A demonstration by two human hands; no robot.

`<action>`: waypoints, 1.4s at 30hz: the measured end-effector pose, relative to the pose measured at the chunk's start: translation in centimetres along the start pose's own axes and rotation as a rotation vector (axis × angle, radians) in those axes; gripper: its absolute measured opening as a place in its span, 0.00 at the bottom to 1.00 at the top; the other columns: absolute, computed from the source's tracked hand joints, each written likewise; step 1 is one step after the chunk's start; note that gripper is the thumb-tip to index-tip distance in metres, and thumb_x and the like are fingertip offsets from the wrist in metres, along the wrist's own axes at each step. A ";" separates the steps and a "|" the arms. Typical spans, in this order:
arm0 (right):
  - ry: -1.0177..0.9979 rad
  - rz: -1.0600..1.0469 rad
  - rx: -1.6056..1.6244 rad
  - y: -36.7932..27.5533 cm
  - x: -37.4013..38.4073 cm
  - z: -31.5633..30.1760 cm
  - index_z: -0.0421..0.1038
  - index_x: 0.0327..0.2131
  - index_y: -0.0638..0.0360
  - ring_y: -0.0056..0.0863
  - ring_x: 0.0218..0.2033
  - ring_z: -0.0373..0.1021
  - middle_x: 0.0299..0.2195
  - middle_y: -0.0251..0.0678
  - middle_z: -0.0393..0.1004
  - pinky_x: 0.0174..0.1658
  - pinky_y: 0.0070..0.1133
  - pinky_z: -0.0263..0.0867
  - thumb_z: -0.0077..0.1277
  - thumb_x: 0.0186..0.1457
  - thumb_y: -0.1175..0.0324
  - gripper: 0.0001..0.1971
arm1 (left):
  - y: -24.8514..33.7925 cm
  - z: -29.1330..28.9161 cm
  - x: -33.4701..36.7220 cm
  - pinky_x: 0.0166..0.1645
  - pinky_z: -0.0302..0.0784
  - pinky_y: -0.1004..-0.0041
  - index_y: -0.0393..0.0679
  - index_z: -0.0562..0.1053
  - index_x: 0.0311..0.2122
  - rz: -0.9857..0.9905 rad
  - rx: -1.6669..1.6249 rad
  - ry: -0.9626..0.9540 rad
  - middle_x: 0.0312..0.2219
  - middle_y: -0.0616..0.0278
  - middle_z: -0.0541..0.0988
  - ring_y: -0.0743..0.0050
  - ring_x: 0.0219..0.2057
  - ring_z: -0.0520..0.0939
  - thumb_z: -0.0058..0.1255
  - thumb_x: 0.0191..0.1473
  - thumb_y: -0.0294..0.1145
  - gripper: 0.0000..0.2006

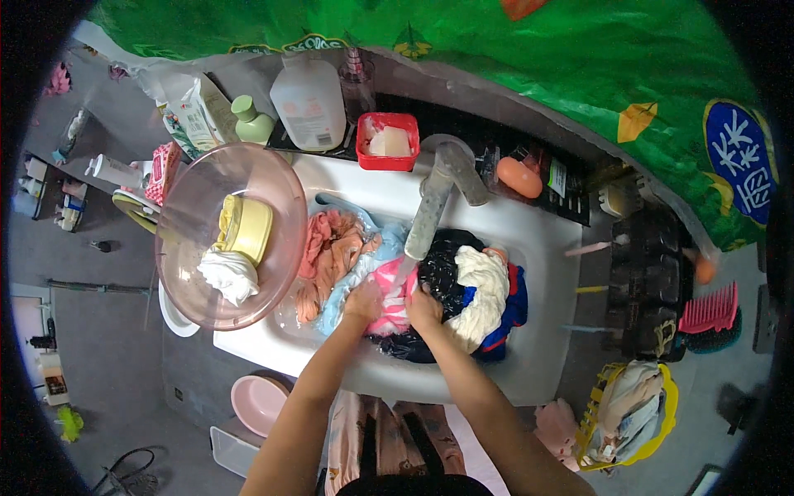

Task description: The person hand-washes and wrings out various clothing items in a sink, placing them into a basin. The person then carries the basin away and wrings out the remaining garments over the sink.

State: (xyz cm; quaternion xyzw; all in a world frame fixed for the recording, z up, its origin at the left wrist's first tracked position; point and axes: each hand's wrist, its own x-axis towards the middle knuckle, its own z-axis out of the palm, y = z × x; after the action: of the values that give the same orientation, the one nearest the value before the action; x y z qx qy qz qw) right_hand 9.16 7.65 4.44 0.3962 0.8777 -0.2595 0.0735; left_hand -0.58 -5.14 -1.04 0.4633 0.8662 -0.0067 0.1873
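Observation:
Both my hands are in a white sink [546, 248] with a wet pink-and-white cloth [387, 307] between them. My left hand [362, 302] is closed on the cloth's left side, and my right hand [424, 311] grips its right side. Water runs from the grey faucet [432, 211] onto the cloth. Left of it lie salmon-coloured clothes [332, 248] and a light blue garment [347, 285]. To the right are a black wet garment [447, 269], a cream cloth [482, 289] and a blue-and-red garment [514, 306].
A clear pinkish basin [178, 273] overlaps the sink's left edge, holding a yellow box [251, 230] and white cloth [229, 277]. Behind the sink stand a red soap box [389, 164], a large translucent bottle [308, 103] and a green bottle [251, 124]. A yellow laundry basket [668, 413] stands lower right.

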 end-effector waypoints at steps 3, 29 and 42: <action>-0.090 0.222 0.252 2.7 2.1 0.8 0.70 0.33 0.58 0.45 0.35 0.69 0.33 0.48 0.71 0.39 0.34 0.64 0.43 0.47 0.59 0.14 | 1.3 -2.7 -0.2 0.52 0.60 0.64 0.35 0.66 0.42 0.147 -0.237 0.185 0.45 0.45 0.67 0.51 0.48 0.66 0.38 0.47 0.30 0.16; -0.062 -0.120 0.611 2.5 1.0 1.4 0.59 0.44 0.66 0.41 0.43 0.64 0.40 0.50 0.66 0.45 0.27 0.58 0.46 0.48 0.62 0.22 | 2.9 -4.3 -1.6 0.49 0.63 0.60 0.37 0.59 0.51 0.235 -0.525 0.312 0.45 0.41 0.65 0.46 0.45 0.68 0.50 0.42 0.51 0.35; -0.151 0.508 1.695 -3.0 -1.2 -0.4 0.62 0.45 0.55 0.23 0.44 0.60 0.40 0.32 0.66 0.46 0.24 0.58 0.49 0.47 0.53 0.24 | 6.5 -4.6 -2.7 0.28 0.66 0.66 0.34 0.68 0.31 -0.263 -1.358 0.698 0.19 0.49 0.72 0.66 0.21 0.71 0.34 0.55 0.37 0.15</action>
State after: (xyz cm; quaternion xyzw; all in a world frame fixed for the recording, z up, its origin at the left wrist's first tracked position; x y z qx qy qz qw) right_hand 7.76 5.43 6.43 0.4819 0.2689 -0.8235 -0.1315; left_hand 4.55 -2.73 5.19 0.1156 0.7373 0.6498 0.1443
